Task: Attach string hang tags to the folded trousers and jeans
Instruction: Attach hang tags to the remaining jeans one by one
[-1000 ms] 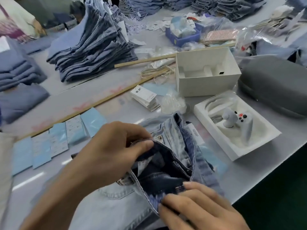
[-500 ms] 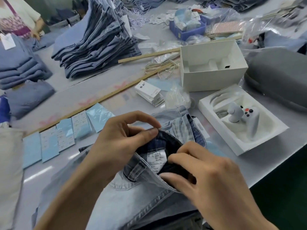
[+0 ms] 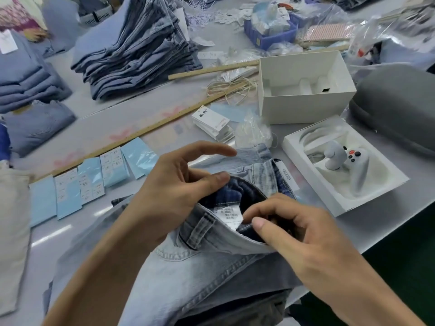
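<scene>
- Head view, grey table (image 3: 150, 118): camera sits a touch lower and closer than half a second ago; the background stacks and boxes lie as they did.
- Big stack of folded jeans (image 3: 136, 50) far left-centre; smaller folded piles (image 3: 28, 83) at the left edge.
- Light-wash jeans (image 3: 200, 267), the pair in work, lie at the near edge under both hands, waistband opened upward, dark inner denim showing.
- Grey case (image 3: 397, 107) at right; open white box (image 3: 306, 88) beside it; white tray (image 3: 341, 165) nearer, with a white controller (image 3: 346, 161) in it.
- Long wooden ruler (image 3: 141, 135) runs diagonally across the table; row of pale blue packets (image 3: 89, 182) just on its near side.
- Left hand (image 3: 174, 191): thumb pressed on the far rim of the waistband (image 3: 249, 187), pinching it up. Index finger now lifted and extended clear of the cloth; before, it curled down toward the thumb.
- Right hand (image 3: 296, 231): curled fingers inside the waistband opening, thumb on the near rim, holding it apart. It has slid lower and to the right since the earlier frame.
- Stack of white hang tags (image 3: 211, 122) mid-table, well apart from the jeans; loose strings (image 3: 230, 88) beyond it.
- White care label (image 3: 229, 215) inside the waistband, more exposed than before, fingertips of the right hand touching its edge.
</scene>
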Available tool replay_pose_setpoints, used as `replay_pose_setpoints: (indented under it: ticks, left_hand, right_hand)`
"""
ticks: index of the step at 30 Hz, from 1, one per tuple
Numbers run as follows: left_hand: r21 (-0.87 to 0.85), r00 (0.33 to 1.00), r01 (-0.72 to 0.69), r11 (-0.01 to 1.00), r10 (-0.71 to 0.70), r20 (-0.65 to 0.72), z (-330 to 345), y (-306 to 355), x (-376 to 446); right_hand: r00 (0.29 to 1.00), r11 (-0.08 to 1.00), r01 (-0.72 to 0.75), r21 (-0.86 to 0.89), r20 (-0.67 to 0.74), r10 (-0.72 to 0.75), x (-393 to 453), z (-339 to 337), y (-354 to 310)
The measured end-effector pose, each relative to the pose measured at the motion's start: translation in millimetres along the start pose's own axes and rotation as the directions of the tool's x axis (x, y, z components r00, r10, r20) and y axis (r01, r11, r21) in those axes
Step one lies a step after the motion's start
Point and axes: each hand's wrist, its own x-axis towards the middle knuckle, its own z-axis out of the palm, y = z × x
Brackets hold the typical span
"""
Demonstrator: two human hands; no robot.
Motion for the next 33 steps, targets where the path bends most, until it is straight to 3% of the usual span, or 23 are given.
replay_pose_setpoints:
  ticks: [5, 10, 13, 16, 30, 33]
  left_hand:
    - [0.083, 0.999, -0.021, 0.996, 0.017, 0.046, 1.1, 6.2, -1.7]
    - [0.303, 0.993, -0.115, 0.946, 0.101, 0.060, 5.0, 11.5, -4.6]
    - [0.376, 0.990, -0.138, 0.916, 0.122, 0.066, 5.3, 11.1, -5.5]
    - [0.367, 0.990, -0.140, 0.920, 0.126, 0.062, 3.8, 9.0, -6.5]
    - [0.334, 0.990, -0.135, 0.933, 0.117, 0.074, 2.0, 11.5, -10.4]
    - [0.394, 0.985, -0.171, 0.903, 0.168, 0.043, 4.5, 7.7, -11.0]
  right_hand:
    - [0.998, 0.998, -0.056, 0.042, 0.013, 0.056, 3.8, 4.8, -3.6]
    - [0.993, 0.982, -0.079, 0.170, 0.095, 0.063, 4.7, 1.6, -8.2]
    - [0.996, 0.961, -0.079, 0.263, 0.059, 0.066, 6.5, 1.3, -12.2]
    - [0.997, 0.943, -0.077, 0.324, 0.015, 0.076, 7.0, 0.8, -11.9]
    - [1.000, 0.969, -0.015, 0.245, -0.021, 0.020, 4.8, 1.8, -10.6]
    - [0.999, 0.959, 0.003, 0.284, -0.049, 0.011, 4.3, 2.5, -8.4]
